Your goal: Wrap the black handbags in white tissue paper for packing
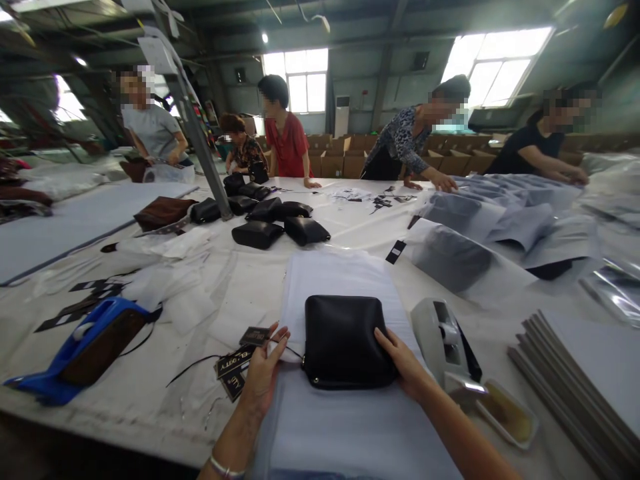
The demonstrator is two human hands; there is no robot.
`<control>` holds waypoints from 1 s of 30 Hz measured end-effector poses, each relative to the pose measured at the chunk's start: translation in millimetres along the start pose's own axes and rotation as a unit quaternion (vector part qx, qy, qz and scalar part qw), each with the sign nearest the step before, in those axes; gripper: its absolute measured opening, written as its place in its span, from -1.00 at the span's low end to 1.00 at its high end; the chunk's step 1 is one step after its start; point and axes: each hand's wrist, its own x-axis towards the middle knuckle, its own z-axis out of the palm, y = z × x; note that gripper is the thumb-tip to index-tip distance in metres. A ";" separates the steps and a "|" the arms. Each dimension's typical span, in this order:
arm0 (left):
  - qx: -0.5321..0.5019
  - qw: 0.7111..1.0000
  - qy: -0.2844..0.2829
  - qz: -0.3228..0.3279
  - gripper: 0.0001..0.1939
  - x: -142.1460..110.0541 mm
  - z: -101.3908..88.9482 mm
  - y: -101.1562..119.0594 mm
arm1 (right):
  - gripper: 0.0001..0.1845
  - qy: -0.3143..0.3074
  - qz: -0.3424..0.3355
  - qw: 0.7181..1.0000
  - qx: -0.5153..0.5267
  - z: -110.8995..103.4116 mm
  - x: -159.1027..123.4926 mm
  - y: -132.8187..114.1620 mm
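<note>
A small black leather-like bag [345, 340] lies on a stack of pale plastic sheets [345, 267] in front of me. My right hand [400, 357] grips its right side, thumb on top and the other fingers hidden. At the bag's left, my left hand [265, 363] pinches a dark hang tag [255, 335] and its cord, which runs to the bag's lower left corner. More black tags with gold lettering [233, 373] lie on the table just left of that hand.
A blue tape dispenser [90, 347] lies at the left and a grey one [440, 340] at the right. Several black bags [257, 235] sit farther back. Grey sheets [575, 373] are stacked at the right, near wrapped bags [460, 257]. Co-workers stand across the table.
</note>
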 end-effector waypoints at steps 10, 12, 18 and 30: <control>0.198 0.916 0.248 0.247 -0.19 -3.2 -49.5 28.3 | -0.47 0.144 -0.245 0.899 -0.332 -29.8 -40.3 10.3; 0.356 0.838 0.228 0.346 -0.32 -15.9 -43.5 32.6 | -0.63 0.211 -0.342 0.811 -0.425 -39.6 -67.8 2.7; 0.562 0.690 -0.159 0.428 -0.40 -31.9 10.2 -2.7 | -0.71 0.402 -0.388 0.624 -0.546 -103.5 -121.3 5.3; 0.639 0.592 -0.253 0.422 -0.17 -2.1 48.4 -29.7 | -0.38 0.388 -0.206 0.555 -0.706 -163.7 -124.0 72.2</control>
